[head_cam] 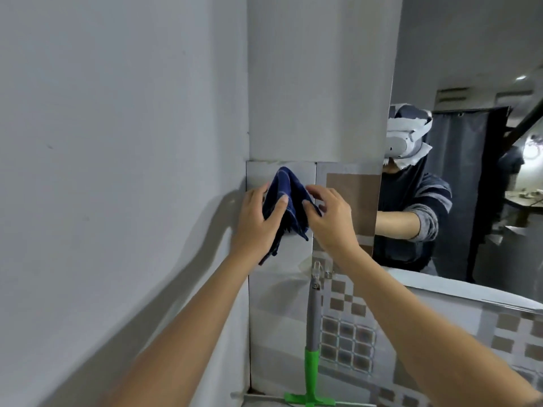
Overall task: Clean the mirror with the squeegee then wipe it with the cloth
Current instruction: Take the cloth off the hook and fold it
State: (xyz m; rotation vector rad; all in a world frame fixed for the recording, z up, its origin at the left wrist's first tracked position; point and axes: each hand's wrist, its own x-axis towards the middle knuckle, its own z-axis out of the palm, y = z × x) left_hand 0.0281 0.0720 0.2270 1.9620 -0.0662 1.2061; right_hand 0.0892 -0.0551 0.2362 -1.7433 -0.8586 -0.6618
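Your left hand (258, 221) grips the dark blue cloth (289, 201) against the corner tiles; your right hand (329, 218) hovers open beside it. The squeegee (312, 348) hangs below. Gather the cloth into a flat pad, then carry it right to the mirror (470, 171).

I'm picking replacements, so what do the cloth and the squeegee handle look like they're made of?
Cloth: soft woven fabric, dark blue with thin pale lines; it drapes and creases, with a frayed lower edge. Squeegee: matte grey shaft, plastic or metal unclear, above a bright green, probably moulded plastic, T-piece.
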